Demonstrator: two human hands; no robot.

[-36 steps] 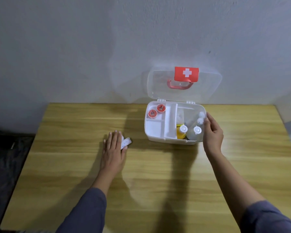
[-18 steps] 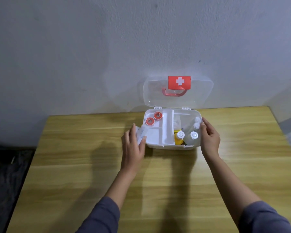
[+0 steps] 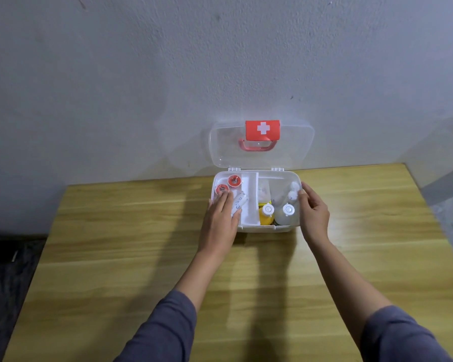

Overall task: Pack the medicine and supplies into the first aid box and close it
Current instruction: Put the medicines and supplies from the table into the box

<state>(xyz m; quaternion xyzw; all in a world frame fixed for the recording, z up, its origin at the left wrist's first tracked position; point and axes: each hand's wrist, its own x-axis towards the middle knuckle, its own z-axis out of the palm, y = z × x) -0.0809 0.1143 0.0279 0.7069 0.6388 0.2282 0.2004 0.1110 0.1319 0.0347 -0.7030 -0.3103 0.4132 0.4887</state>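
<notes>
Broadly, a pale plastered wall (image 3: 141,74) fills the upper half of the view, and a wooden surface (image 3: 115,257) stretches below it up to the wall's foot. At the far edge of the surface sits the white first aid box (image 3: 264,228), its clear lid (image 3: 293,147) standing upright against the wall with a red cross label (image 3: 262,129) and a red handle (image 3: 256,147) showing through it.

Two forearms in grey-blue sleeves (image 3: 165,327) reach forward to the box. The left hand (image 3: 221,218) lies palm down over the front left compartment, fingers spread flat and pressing on a white packet with dark print (image 3: 238,202) that rests in that compartment; it is laid on the packet, not closed around it. The right hand (image 3: 315,212) is against the right wall of the box, fingers loosely curved and apart along the rim, thumb near the bottles.

Inside, a long white divider tray (image 3: 249,199) runs front to back down the middle. Right of it stand a yellow bottle (image 3: 266,216) and a clear bottle (image 3: 285,215), both white-capped, with two smaller white caps (image 3: 293,190) behind them. In the back left compartment are two red-rimmed rolls (image 3: 228,184), just beyond the left fingertips.
</notes>
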